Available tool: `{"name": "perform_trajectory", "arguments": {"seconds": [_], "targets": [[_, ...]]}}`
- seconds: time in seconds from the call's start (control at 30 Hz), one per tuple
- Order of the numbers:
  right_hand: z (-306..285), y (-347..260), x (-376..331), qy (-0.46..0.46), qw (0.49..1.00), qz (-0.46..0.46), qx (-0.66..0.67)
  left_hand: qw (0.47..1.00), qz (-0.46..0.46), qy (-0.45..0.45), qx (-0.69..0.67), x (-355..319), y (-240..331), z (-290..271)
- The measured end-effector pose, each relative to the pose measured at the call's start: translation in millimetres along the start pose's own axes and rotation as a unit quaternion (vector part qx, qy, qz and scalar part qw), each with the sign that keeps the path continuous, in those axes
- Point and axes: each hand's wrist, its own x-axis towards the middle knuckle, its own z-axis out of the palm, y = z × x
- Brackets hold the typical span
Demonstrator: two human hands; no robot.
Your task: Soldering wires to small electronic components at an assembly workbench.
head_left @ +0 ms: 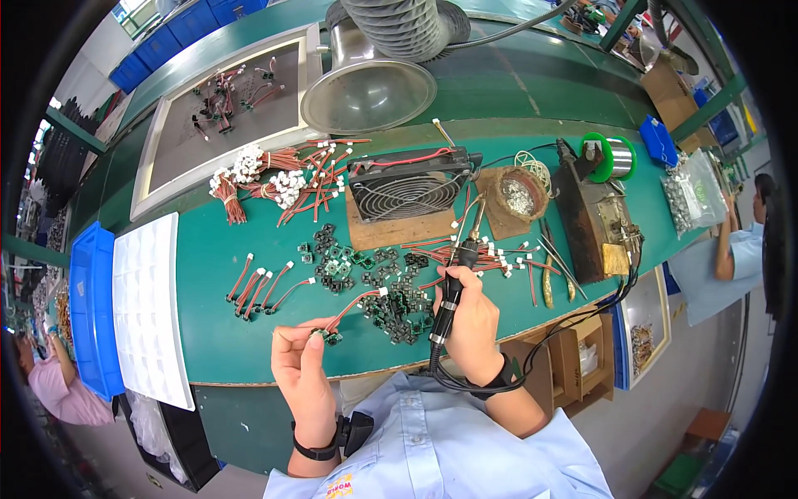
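Note:
My left hand [299,366] pinches a small green circuit board [331,338] near the front edge of the bench. Red and black wires [349,306] run up from that board to a white connector. In my right hand [475,328] is a soldering iron [449,306], its metal tip pointing up and away from me, apart from the board. Just beyond my hands lies a heap of small dark and green boards [399,308]. Loose wired connectors [499,259] are spread behind the iron. To the left, several wired boards [262,291] lie in a row.
A fan [411,193] stands behind the boards, beside a round tin [517,195] and a solder spool [613,158]. Tweezers [562,266] lie right. Wire bundles [270,179] sit far left, near a white tray [150,308]. The iron's cable [573,320] trails right. Other people work either side.

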Motion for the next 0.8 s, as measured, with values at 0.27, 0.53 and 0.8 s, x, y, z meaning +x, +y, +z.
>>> {"name": "perform_trajectory", "arguments": {"seconds": [0.27, 0.53, 0.8], "targets": [[-2, 19, 2, 0.027, 0.997, -0.068, 0.008, 0.999, -0.005, -0.020, 0.034, 0, 1, 7], [-5, 25, 2, -0.016, 0.996, -0.087, 0.017, 0.996, 0.000, -0.025, 0.087, -5, 6, 18], [-16, 23, 3, -0.009, 0.995, -0.096, -0.021, 0.992, 0.026, -0.022, 0.124, -7, 5, 18]]}}
